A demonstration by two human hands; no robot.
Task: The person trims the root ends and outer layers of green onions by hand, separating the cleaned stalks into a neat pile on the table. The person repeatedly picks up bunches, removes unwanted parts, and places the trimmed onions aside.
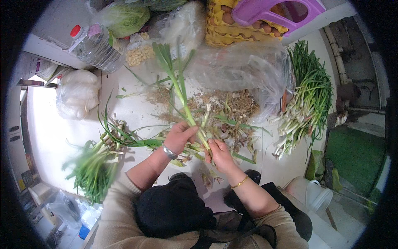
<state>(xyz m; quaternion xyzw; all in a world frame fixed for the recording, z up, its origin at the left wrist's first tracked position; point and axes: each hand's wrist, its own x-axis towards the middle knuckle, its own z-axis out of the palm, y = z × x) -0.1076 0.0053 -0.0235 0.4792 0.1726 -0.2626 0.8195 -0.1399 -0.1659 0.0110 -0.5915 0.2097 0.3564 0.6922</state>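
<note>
A long green garlic stalk slants between my two hands, its flat green leaves pointing away from me and its pale end toward me. My left hand, with a silver bangle at the wrist, closes around the lower stalk. Just below it, my right hand pinches the pale root end; its fingertips partly hide that end. Under and beyond both hands lies a heap of trimmed roots, peeled skins and leaf scraps on the white floor.
Bundles of green stalks lie at right and left. Beyond the scraps are a clear plastic bag, yellow egg trays, a purple plastic item and a large clear bottle. A white bucket stands at lower right.
</note>
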